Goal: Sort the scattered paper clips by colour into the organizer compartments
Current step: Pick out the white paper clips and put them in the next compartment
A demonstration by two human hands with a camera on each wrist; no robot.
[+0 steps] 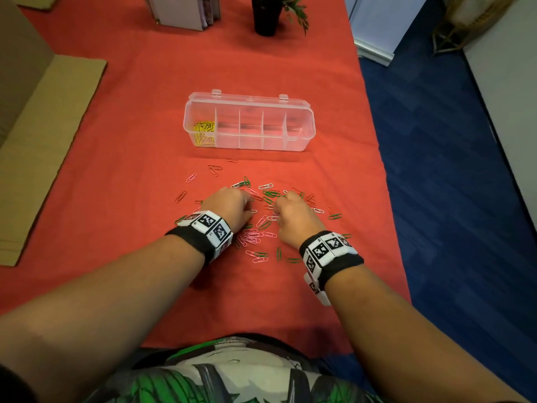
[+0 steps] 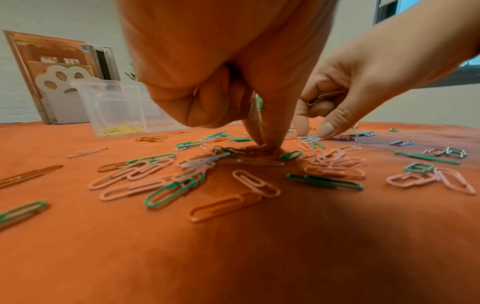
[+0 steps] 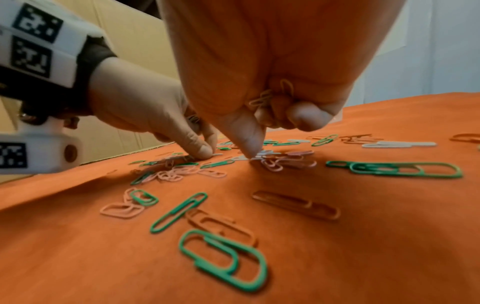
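A: Nearest the person, short of the organizer (image 1: 249, 123), both hands are working the paper clips (image 1: 255, 237). Why curled?

B: The right hand (image 1: 293, 213) is clutching several pale clips while pinching another; the left hand (image 1: 229, 206) is pinching one.

A: Obstacles?

B: Overlapping green clips (image 3: 226, 259). Yellow clips (image 1: 204, 132) are filling the organizer's leftmost compartment; beyond are standing a plant pot (image 1: 266, 16) and books (image 1: 186, 11).

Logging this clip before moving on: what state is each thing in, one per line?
Organizer: lid open, upright on the cloth.
Yellow clips: sorted, in the leftmost compartment.
Other four compartments: look empty.
Loose clips: pink, green, white and orange, scattered on the cloth.
Left hand: fingertips pinching at a clip on the cloth.
Right hand: holding several clips in curled fingers, reaching for another.
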